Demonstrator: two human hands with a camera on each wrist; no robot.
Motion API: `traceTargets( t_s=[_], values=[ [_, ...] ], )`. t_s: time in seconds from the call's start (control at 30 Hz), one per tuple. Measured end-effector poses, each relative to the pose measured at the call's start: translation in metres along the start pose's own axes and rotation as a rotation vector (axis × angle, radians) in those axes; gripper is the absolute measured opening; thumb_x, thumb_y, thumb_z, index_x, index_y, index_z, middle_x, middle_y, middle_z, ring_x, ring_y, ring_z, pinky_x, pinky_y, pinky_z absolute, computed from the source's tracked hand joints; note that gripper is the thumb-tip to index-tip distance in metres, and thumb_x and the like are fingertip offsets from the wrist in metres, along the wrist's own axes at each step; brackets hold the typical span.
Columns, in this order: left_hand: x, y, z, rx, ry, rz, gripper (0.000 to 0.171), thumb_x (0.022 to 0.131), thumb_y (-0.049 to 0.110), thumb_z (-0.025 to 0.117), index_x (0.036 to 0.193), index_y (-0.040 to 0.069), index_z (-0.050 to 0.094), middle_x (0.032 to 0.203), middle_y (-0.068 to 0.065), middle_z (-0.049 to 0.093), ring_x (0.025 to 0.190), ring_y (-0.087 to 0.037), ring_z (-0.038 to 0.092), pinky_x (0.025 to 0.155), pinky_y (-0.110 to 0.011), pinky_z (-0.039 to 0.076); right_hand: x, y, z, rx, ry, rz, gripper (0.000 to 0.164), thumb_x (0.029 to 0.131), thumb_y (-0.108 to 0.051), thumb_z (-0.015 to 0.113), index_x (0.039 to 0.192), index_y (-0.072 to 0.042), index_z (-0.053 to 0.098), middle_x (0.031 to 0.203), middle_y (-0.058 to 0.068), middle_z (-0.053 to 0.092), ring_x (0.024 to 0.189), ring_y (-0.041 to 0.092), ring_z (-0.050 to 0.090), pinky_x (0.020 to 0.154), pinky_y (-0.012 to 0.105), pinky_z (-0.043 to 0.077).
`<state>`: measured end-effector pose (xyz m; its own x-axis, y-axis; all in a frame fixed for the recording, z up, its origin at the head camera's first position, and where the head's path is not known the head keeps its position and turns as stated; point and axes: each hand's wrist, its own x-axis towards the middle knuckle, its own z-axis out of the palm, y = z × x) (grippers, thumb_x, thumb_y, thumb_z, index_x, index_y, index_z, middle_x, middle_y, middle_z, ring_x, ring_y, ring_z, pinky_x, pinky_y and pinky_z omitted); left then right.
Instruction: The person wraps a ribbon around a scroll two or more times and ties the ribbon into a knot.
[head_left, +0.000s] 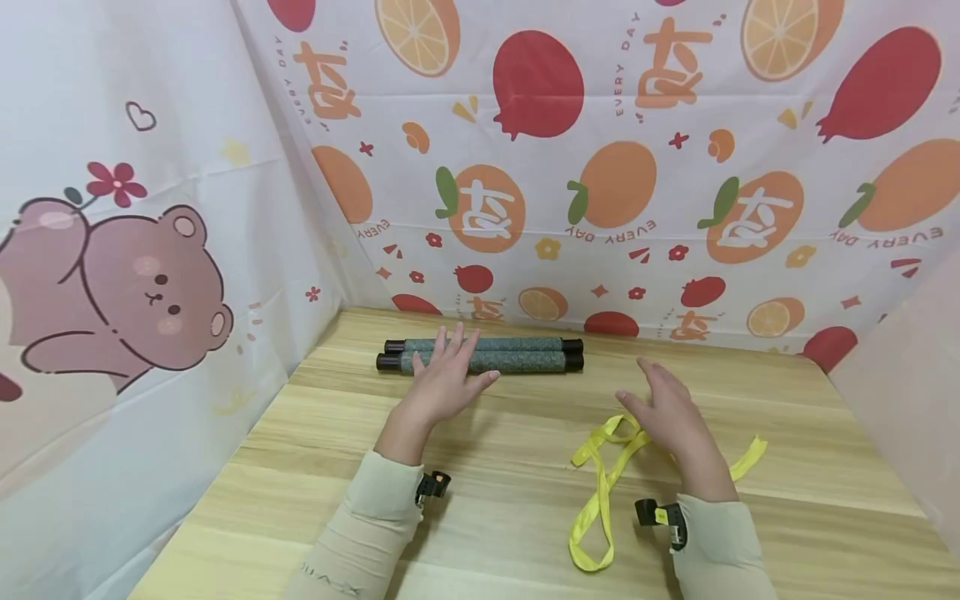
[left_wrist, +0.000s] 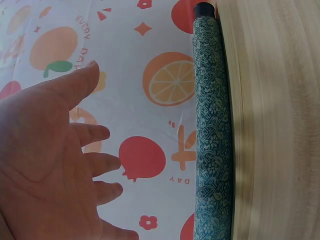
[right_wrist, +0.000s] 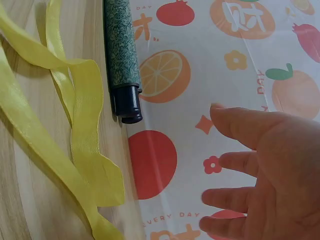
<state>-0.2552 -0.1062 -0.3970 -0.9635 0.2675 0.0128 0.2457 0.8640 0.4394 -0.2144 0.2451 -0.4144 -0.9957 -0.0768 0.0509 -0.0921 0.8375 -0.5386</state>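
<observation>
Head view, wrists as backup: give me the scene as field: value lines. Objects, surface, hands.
Surface: wood-grain table
Backdrop: fruit-print cloth behind it
Rolls: two green patterned rolls with black ends, side by side at the table's back
Ribbon: yellow ribbon, loose and looped on the table, partly hidden by the right arm
Left hand: left hand holds nothing, fingers spread; overlaps the rolls in head view, apart in left wrist view
Right hand: right hand holds nothing, over the ribbon's far end

The rods [head_left: 519,362] are leaf-patterned green, the ribbon [right_wrist: 87,112] plain yellow.
</observation>
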Motion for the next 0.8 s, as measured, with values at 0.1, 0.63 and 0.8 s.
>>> traceTargets(
  t_s=[0.1, 0.63, 0.8],
  values=[
    [0.000, 0.002, 0.000, 0.001, 0.000, 0.008, 0.080, 0.096, 0.061, 0.048, 0.159, 0.028, 0.012, 0.166, -0.004, -0.001, 0.152, -0.030, -0.009, 0.108, -0.077, 0.004, 0.000, -0.001, 0.000, 0.007, -0.043, 0.003, 0.075, 0.098, -0.051, 0.053, 0.153, -0.006, 0.030, 0.155, 0.026, 0.032, 0.141, 0.048, 0.029, 0.110, 0.066, 0.027],
    [0.000, 0.015, 0.008, -0.061, -0.042, 0.080, 0.070, 0.098, 0.054, 0.051, 0.155, 0.019, 0.031, 0.156, -0.006, 0.039, 0.144, -0.031, 0.035, 0.114, -0.059, 0.028, 0.003, -0.016, 0.018, 0.061, -0.277, -0.023, 0.056, 0.091, -0.035, 0.070, 0.137, -0.005, 0.055, 0.093, 0.006, 0.065, 0.079, 0.017, 0.059, 0.064, 0.032, 0.050],
    [-0.002, 0.021, 0.011, -0.077, -0.078, 0.089, 0.067, 0.098, 0.054, 0.051, 0.153, 0.019, 0.035, 0.154, -0.005, 0.042, 0.141, -0.030, 0.040, 0.113, -0.052, 0.034, 0.000, -0.020, 0.024, 0.067, -0.309, -0.051, 0.051, 0.087, -0.030, 0.075, 0.128, -0.004, 0.061, 0.086, 0.003, 0.063, 0.075, 0.015, 0.057, 0.063, 0.030, 0.048]
  ],
)
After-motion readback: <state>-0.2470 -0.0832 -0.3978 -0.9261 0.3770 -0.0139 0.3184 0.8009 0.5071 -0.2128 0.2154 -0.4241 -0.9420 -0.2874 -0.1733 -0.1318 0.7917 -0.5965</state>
